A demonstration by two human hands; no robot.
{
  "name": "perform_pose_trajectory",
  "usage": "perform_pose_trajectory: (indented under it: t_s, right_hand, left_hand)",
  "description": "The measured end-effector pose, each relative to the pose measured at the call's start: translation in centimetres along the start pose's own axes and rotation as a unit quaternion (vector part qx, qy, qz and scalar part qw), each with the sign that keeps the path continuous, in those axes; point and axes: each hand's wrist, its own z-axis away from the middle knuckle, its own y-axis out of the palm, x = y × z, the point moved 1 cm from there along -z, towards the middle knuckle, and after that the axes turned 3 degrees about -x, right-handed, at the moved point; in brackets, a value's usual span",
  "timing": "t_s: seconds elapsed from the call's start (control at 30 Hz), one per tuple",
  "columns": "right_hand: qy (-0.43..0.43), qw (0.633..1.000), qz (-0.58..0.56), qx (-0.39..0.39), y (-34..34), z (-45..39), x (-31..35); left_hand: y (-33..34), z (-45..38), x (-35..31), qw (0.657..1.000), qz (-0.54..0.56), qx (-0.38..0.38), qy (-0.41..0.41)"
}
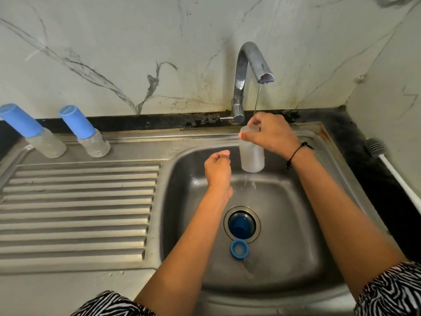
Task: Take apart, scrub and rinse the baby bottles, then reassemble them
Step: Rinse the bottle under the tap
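My right hand (271,133) grips the neck of a clear, uncapped baby bottle (251,156) and holds it upright under a thin stream from the tap (250,65). Water drips off the bottle's base into the sink (284,224). My left hand (217,169) hovers beside the bottle with its fingers curled shut and nothing visible in them. A blue cap (241,225) sits in the drain, and a blue screw ring (239,248) lies just in front of it. Two assembled bottles with blue caps, one at the far left (32,131) and one beside it (85,131), stand on the draining board.
The ribbed steel draining board (79,213) fills the left side. A bottle brush (387,160) with a white handle lies on the dark counter to the right of the sink. A marble wall rises behind the tap.
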Motion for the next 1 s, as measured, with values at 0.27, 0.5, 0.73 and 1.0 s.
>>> perform_pose_trajectory:
  t_s: [0.27, 0.5, 0.73, 1.0]
  right_hand:
    - [0.043, 0.996, -0.07, -0.038, -0.2, 0.0, -0.4]
    - [0.02, 0.987, -0.1, -0.127, 0.0, 0.9, -0.1]
    - [-0.012, 0.982, -0.092, -0.163, 2.3, 1.6, -0.5]
    - [0.002, 0.971, -0.137, -0.194, 2.3, 1.2, -0.4]
  left_hand:
    - [-0.5, 0.2, -0.6, 1.0, 0.004, -0.006, 0.009]
    - [-0.5, 0.6, -0.6, 1.0, 0.01, -0.005, 0.01]
    - [-0.2, 0.8, -0.4, 1.0, 0.013, 0.004, 0.017]
    - [-0.7, 0.5, 0.6, 1.0, 0.011, -0.003, -0.003]
